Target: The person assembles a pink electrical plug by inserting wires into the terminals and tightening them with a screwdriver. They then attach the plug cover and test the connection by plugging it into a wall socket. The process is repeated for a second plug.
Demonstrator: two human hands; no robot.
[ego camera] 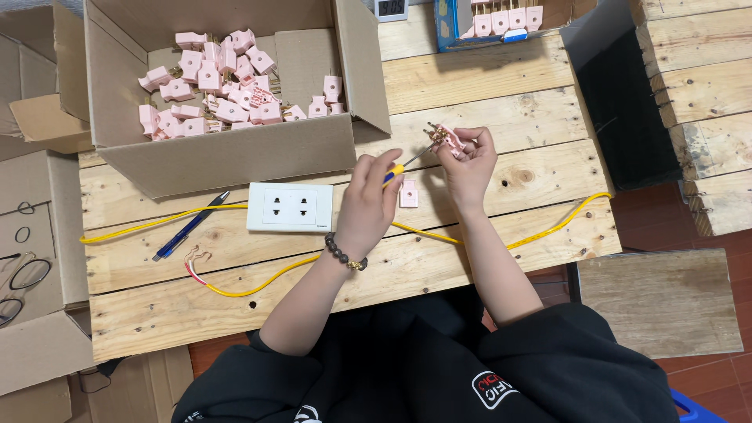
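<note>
The left hand (368, 205) is closed around a screwdriver (401, 166) with a yellow handle; its tip meets a pink plug (446, 141) pinched in the right hand (468, 166), just above frame centre. A white socket plate (289, 207) lies left of the hands. A cardboard box (227, 153) at upper left contains more pink plugs.

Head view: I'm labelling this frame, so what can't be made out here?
- Screwdriver handle: mostly hidden inside the left hand.
- Pink plug part: its screws are too small, partly covered by right hand fingers.
- Blue tray: cut off by the top edge.
</note>
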